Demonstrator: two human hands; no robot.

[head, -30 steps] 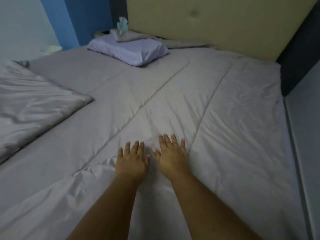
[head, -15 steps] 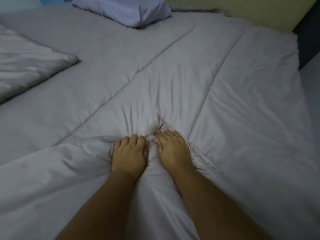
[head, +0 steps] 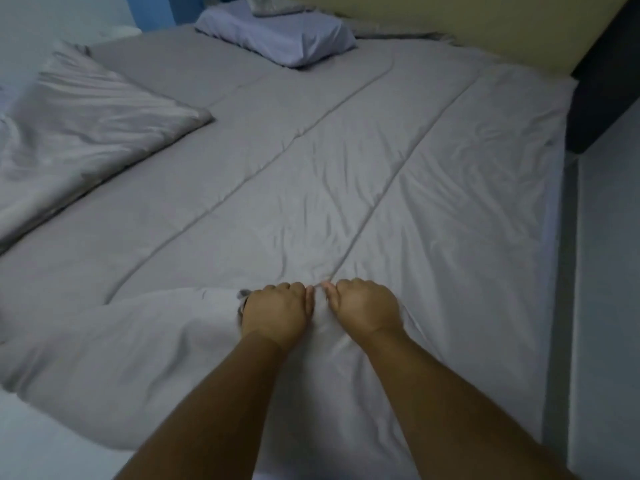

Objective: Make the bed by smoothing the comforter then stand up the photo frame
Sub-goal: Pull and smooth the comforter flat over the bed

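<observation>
A grey quilted comforter point(head: 346, 174) covers the bed, with stitched seams running from near me toward the headboard. Its near edge is folded over in a thicker band at the lower left. My left hand point(head: 277, 311) and my right hand point(head: 365, 306) lie side by side on that fold, fingers curled under and gripping the fabric. Small creases fan out from both fists. No photo frame is in view.
A lavender pillow point(head: 280, 41) lies at the head of the bed below a beige headboard point(head: 450, 19). A rumpled grey pillow point(head: 86, 123) sits at the left. A dark panel point(head: 606, 81) and pale wall border the right side. Blue wall at top left.
My hands went from flat with fingers spread to fists bunching the comforter. The puckered fabric in front of them has pulled flatter, and my view has lifted back toward the headboard.
</observation>
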